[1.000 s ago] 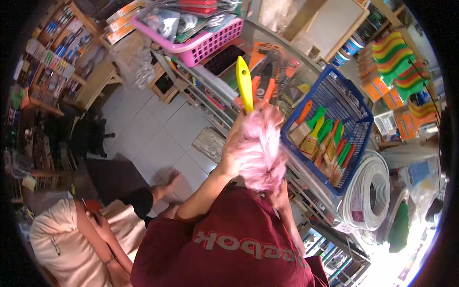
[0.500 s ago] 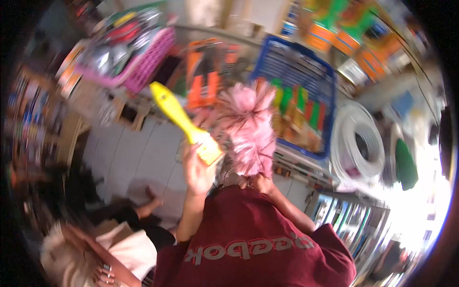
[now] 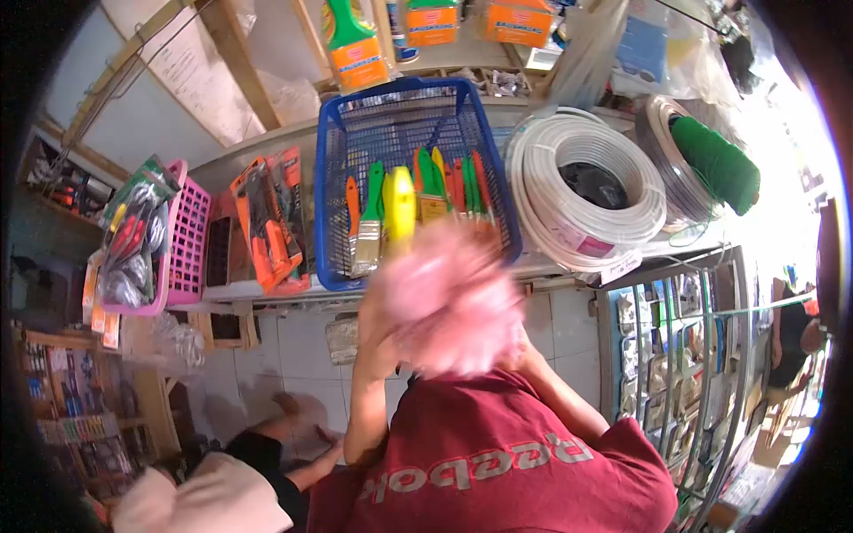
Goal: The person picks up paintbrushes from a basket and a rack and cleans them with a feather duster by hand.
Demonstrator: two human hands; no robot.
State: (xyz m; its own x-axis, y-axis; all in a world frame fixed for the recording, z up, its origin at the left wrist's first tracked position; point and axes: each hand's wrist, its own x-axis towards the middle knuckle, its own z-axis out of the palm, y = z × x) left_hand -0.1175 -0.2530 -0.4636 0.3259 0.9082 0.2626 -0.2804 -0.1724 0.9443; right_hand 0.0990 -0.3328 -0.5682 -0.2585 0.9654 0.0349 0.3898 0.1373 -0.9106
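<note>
My left hand [image 3: 377, 342] holds a yellow paintbrush [image 3: 402, 209], its handle pointing up in front of the blue basket [image 3: 324, 213]. The brush's lower end and most of my left fingers are hidden behind a fluffy pink duster [image 3: 453, 306], blurred by motion. At the duster's lower right, my right hand [image 3: 512, 354] grips its base, with the fingers mostly covered by the fluff. Inside the basket lie several paintbrushes [image 3: 370, 222] with green, orange and red handles.
Left of the basket are orange-handled tools [image 3: 271, 231] and a pink basket [image 3: 185, 249] of packaged goods. White coiled hose [image 3: 586, 191] stands at right. Packaged brushes [image 3: 355, 49] hang above. Another person [image 3: 213, 497] sits at lower left; a rack [image 3: 675, 355] stands lower right.
My view has turned, so the blue basket appears further left. The yellow paintbrush has gone from slanting left to upright before the basket. The duster now overlaps my left hand.
</note>
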